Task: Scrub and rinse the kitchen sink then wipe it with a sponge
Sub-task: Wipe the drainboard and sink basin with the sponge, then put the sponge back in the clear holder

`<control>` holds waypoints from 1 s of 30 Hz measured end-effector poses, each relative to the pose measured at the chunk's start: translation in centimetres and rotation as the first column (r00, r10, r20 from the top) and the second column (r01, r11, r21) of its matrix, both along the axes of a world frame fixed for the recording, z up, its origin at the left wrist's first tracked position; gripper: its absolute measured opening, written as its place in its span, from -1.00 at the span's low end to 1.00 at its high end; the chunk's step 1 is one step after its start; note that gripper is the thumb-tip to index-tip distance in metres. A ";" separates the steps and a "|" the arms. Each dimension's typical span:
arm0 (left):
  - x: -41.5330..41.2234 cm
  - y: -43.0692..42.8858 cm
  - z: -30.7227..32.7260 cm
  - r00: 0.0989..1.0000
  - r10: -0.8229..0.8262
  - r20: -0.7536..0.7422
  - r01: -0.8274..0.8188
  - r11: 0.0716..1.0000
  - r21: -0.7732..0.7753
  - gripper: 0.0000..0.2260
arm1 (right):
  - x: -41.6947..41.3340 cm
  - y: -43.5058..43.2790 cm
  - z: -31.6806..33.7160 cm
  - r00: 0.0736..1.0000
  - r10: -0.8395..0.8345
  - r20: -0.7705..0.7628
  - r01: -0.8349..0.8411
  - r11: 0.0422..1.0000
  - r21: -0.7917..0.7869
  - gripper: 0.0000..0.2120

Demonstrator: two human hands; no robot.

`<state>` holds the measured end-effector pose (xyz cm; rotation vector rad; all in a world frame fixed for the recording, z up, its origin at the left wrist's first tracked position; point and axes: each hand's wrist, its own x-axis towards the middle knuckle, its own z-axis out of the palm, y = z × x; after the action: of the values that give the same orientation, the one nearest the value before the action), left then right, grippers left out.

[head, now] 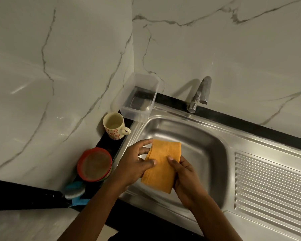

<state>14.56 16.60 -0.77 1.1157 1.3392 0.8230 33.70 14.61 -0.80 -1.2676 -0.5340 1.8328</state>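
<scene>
An orange sponge cloth, folded flat, hangs over the left part of the steel sink. My left hand pinches its left edge between thumb and fingers. My right hand grips its right side, thumb lying across the top. The sink basin looks bare and shiny. The tap stands behind the basin with its spout turned right; no water runs from it.
A patterned mug and a clear plastic box stand at the sink's back left. A red-rimmed round tub and a blue scrubber sit on the dark counter to the left. The ribbed drainboard lies to the right.
</scene>
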 end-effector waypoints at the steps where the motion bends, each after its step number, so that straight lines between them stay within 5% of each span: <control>1: -0.5 0.5 0.1 1.000 -0.001 -0.010 0.001 1.000 0.013 -0.38 | -0.3 0.7 0.1 1.000 0.003 -0.001 -0.003 1.000 0.028 -0.67; 16: -5.9 9.3 2.4 0.915 0.341 0.216 -0.347 0.938 -0.008 -0.71 | -7.7 22.0 6.2 0.964 0.014 0.265 -0.094 0.952 0.292 -0.51; 23: -7.6 9.8 1.2 0.930 0.313 0.191 -0.322 0.946 0.018 -0.78 | -12.4 29.7 3.5 0.821 0.083 0.564 -0.243 0.946 0.214 -0.41; 30: -8.7 9.5 0.7 0.955 0.272 0.118 -0.278 0.960 0.039 -0.80 | -16.2 31.9 0.8 0.755 0.132 0.642 -0.219 0.974 0.057 -0.53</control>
<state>5.91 26.07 -0.09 0.9218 1.4029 1.1159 17.47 46.52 0.04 -1.7986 -1.1583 1.4397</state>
